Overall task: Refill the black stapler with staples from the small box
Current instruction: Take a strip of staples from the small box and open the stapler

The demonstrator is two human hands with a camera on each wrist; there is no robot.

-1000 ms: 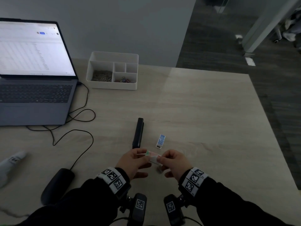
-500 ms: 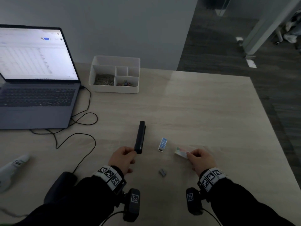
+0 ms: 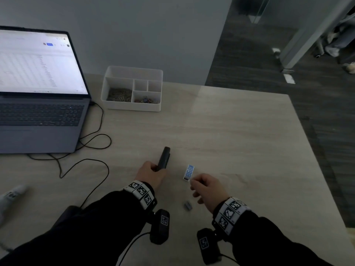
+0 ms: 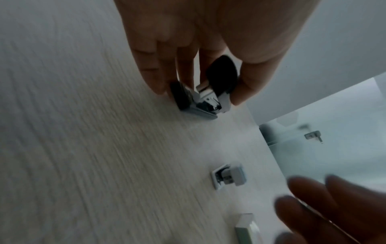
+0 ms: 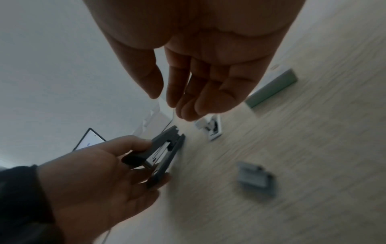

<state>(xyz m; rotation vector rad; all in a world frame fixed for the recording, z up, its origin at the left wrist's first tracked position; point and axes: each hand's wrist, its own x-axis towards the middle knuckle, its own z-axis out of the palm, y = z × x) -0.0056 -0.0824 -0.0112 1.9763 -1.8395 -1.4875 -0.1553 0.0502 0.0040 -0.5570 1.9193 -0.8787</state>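
Observation:
The black stapler lies on the wooden table, and my left hand grips its near end. In the left wrist view, thumb and fingers of the left hand pinch the stapler, whose top stands slightly raised from its base. My right hand hovers just right of a small blue box, fingers relaxed and holding nothing. A grey staple strip lies near my right wrist. The right wrist view shows a second small box with a green side lying beyond my right hand.
An open laptop stands at the far left with a black cable looping beside it. A white compartment tray holds clips at the back. A dark mouse sits near my left sleeve. The table's right edge is close.
Both hands held the pale box together one second ago. The left hand then went to the stapler and gripped it. The right hand set the box down and moved left toward the blue box.

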